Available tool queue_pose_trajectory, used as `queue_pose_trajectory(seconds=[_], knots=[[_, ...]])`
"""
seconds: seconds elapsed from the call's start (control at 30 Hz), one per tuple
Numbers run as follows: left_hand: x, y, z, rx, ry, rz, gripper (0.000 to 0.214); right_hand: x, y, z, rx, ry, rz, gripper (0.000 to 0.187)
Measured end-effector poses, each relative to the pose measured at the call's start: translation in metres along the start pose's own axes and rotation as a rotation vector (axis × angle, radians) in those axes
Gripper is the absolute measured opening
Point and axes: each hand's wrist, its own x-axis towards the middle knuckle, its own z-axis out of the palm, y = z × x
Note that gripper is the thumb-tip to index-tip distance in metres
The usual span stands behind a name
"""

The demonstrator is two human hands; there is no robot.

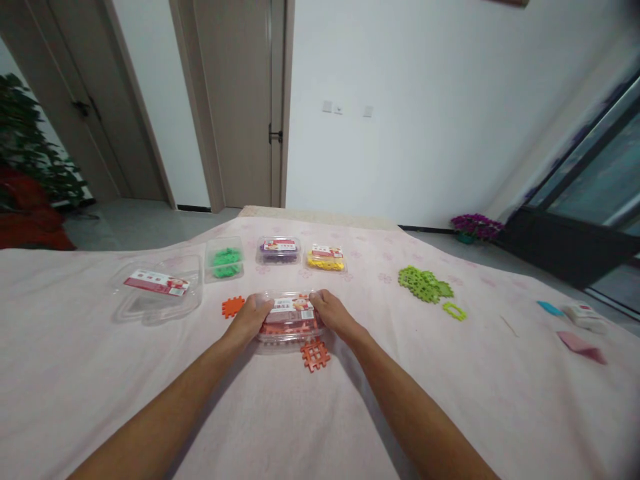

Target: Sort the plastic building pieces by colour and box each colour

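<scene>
A clear plastic clamshell box (290, 319) with a red and white label holds orange-red puzzle pieces, in the middle of the bed-like surface. My left hand (253, 315) grips its left side, the thumb on the lid. On the opposite side my right hand (327, 312) grips it the same way. The lid lies over the pieces; whether it is latched I cannot tell. One orange-red interlocking piece (315, 355) rests in front of the box, close to its right corner. Another orange piece (233, 307) lies just left of my left hand.
Behind stand an open box of green pieces (227, 262), a box with purple pieces (279, 250) and one with yellow pieces (326, 259). Empty clear boxes (160, 293) lie left. Lime-green pieces (425, 283) are heaped right, beyond them a pink cloth (581, 348) and a blue item (550, 308).
</scene>
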Motion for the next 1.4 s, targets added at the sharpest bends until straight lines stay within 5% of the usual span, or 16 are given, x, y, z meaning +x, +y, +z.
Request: queue_pose_trajectory(seconds=[0.17,0.4,0.67,0.83,1.27,1.4], knots=[[-0.022,0.005,0.000,-0.078,-0.039,0.033,0.044,-0.011,0.003,0.005,0.132,0.100,-0.085,0.032],[-0.045,-0.009,0.002,-0.275,-0.023,0.169,0.053,-0.028,0.005,0.004,0.285,0.033,-0.120,0.049],[-0.058,0.013,-0.003,-0.566,-0.215,-0.032,0.062,-0.040,-0.004,0.012,0.656,0.024,-0.101,0.052],[-0.050,0.011,-0.001,-0.593,-0.165,0.036,0.053,-0.039,-0.011,0.016,0.785,0.001,-0.096,0.050],[-0.021,0.005,0.008,-0.507,-0.037,0.110,0.051,-0.014,-0.009,0.021,0.626,0.096,-0.094,0.041],[-0.015,0.009,0.008,-0.513,-0.091,0.073,0.051,-0.010,-0.010,0.016,0.566,0.084,-0.064,0.041]])
